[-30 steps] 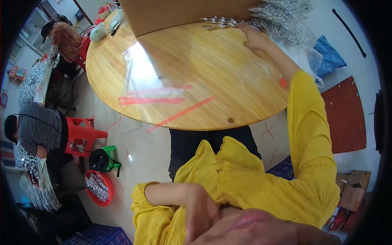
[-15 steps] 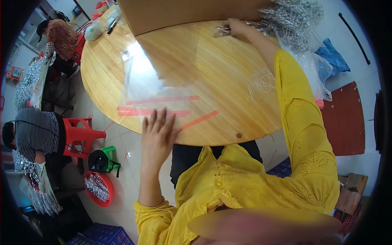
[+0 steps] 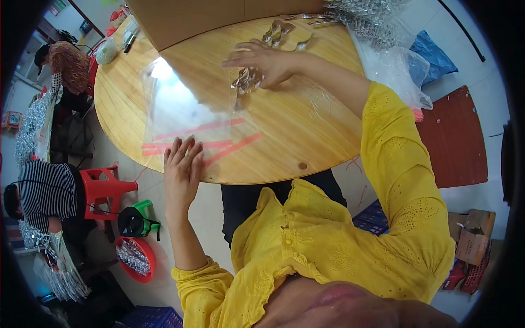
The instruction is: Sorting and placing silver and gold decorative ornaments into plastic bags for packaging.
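Clear plastic bags (image 3: 188, 104) with red strips along their edges lie on the round wooden table. My left hand (image 3: 183, 167) rests at their near edge, its fingers extended over the red strips, with nothing gripped. Farther right, my right hand (image 3: 265, 63) is over the table with its fingers stretched out. A small bunch of shiny silver twisted pieces (image 3: 246, 82) lies at its palm side, close against the thumb; whether they touch is hard to tell. More silver twisted pieces (image 3: 278, 34) lie just beyond that hand.
A large cardboard box (image 3: 202, 22) stands at the table's far side. At the far right are a heap of silver pieces (image 3: 377, 22) and a blue bag (image 3: 432, 57). Two people work at the left, near a red stool (image 3: 106, 186) and a red basin (image 3: 150, 254).
My right hand has come left and nearer from the far table edge, and silver pieces now lie beside it. My left hand stays at the bags' edge. The view has shifted slightly.
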Demonstrator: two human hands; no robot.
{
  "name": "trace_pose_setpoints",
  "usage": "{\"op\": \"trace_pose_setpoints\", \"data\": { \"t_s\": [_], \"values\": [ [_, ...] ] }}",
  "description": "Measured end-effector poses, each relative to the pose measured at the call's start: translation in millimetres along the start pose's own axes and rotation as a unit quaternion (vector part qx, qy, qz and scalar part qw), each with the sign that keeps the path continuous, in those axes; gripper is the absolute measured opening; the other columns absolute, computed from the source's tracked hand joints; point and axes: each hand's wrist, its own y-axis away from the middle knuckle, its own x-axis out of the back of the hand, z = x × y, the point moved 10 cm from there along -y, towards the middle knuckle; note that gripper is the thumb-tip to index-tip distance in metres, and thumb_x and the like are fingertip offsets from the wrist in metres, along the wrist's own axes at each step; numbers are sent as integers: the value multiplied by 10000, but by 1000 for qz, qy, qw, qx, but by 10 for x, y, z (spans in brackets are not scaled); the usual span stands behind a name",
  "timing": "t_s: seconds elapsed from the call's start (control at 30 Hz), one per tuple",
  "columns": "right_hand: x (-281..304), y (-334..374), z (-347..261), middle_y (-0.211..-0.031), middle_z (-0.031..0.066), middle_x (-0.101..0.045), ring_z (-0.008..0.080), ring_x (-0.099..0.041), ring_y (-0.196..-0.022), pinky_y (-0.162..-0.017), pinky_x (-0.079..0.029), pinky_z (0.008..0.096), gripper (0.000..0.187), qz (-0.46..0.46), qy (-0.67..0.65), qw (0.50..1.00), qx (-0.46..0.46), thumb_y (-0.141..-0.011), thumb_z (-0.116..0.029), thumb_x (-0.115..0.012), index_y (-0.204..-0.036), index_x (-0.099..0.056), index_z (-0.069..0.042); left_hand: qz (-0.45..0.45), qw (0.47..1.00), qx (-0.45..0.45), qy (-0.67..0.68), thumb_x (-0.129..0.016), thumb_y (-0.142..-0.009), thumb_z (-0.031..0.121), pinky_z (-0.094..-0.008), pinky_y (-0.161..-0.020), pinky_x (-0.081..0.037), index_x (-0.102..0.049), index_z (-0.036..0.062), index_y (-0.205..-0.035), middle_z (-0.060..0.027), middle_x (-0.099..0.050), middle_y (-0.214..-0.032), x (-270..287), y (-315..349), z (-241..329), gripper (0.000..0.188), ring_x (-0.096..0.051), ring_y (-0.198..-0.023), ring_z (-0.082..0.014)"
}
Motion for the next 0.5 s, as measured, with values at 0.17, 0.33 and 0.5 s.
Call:
{"op": "trace_pose_setpoints", "data": {
  "t_s": [0.17, 0.33, 0.5],
  "values": [
    [185, 409, 881, -1290, 125, -290, 276, -241, -1204, -983, -227, 374, 715, -43, -336, 911, -233, -625, -195, -645, -1255, -311, -149, 71, 997, -1, -42, -477, -806, 166, -420, -953, -229, -534, 54, -1041, -109, -471, -1144, 101, -116, 94, 266, -340, -1142, -325],
    [43, 1006, 2218, -1257, 128, -334, 287, -325, -1148, -935, -300, 385, 576, -74, 212, 893, -391, -717, -153, -540, -1248, -318, -121, 101, 991, -2, -89, -473, -803, 196, -432, -973, -186, -414, 61, -1172, -112, -380, -1235, -49, -150, 192, 398, -260, -1192, -331],
    [-27, 1215, 2650, -1239, 134, -353, 288, -401, -1087, -884, -361, 374, 414, -105, 190, 840, -497, -807, -130, -341, -1219, -361, -156, 37, 992, 75, -93, -463, -805, 274, -432, -990, -133, -257, 61, -1268, -103, -285, -1303, -164, -153, 58, 549, -167, -1231, -329]
  ]
}}
